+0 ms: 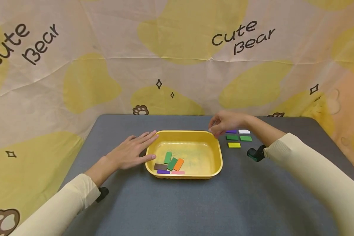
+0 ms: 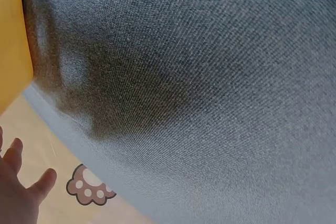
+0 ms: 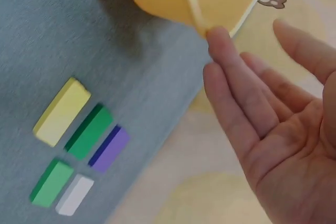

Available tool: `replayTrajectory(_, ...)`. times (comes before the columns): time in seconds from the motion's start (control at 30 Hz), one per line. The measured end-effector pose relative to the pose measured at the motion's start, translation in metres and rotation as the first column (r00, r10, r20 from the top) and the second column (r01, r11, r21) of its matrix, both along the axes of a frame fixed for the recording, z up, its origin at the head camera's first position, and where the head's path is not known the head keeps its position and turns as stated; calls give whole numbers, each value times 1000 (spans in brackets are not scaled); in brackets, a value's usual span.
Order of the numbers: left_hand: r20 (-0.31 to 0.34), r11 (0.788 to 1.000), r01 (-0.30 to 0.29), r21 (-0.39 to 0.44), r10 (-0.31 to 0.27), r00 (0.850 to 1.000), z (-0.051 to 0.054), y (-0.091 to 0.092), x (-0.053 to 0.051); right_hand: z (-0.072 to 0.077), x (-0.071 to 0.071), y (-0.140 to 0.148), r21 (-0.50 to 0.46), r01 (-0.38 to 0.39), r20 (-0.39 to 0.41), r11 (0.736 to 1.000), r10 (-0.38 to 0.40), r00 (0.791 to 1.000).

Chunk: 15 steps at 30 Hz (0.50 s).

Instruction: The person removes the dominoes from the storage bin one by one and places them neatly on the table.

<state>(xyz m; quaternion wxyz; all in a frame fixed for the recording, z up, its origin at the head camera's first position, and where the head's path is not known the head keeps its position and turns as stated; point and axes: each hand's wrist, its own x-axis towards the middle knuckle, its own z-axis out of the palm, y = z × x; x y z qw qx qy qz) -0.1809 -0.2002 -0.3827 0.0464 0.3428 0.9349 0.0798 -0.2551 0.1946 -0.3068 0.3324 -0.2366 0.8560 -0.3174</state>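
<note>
A yellow plastic basin [image 1: 194, 176] stands on the table. Fingers spread, my left hand [image 1: 132, 150] lies against its left rim. At the far right corner, my right hand [image 1: 227, 122] touches the rim with a fingertip; the right wrist view shows its fingers extended, thumb apart and nothing held. Inside the basin, at its near left, lie a light green block [image 1: 167, 157], a dark green block [image 1: 172, 163], an orange block [image 1: 178, 164], a dark brown block [image 1: 160, 166], a purple block [image 1: 163, 171] and a pink block [image 1: 178, 172].
Right of the basin lie a yellow block [image 3: 62, 112], a dark green block [image 3: 88, 132], a purple block [image 3: 109, 149], a light green block [image 3: 51, 183] and a white block [image 3: 75, 195]. A patterned cloth [image 1: 177, 39] hangs behind the grey table [image 1: 177, 209].
</note>
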Motion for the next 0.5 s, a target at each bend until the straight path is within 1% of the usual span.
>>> replayTrajectory(0.17, -7, 1000, 2, -2, -2, 1000, -1, 0, 0, -4, -2, -13, -108, 38, -14, 993, -40, 999)
replayTrajectory(0.23, -7, 1000, 0, -2, 0, 1000, -1, 0, 0, -4, -2, -18, -106, 19, -25, 994, -21, 999)
replayTrajectory(0.3, -4, 1000, -2, -3, 2, 1000, 0, 0, 1, -6, -3, -24, -80, -10, -21, 997, 9, 1000)
replayTrajectory(0.5, 3, 1000, -4, 1, 4, 1000, 0, 0, 2, -14, -3, -38, -57, -70, 13, 996, 71, 997)
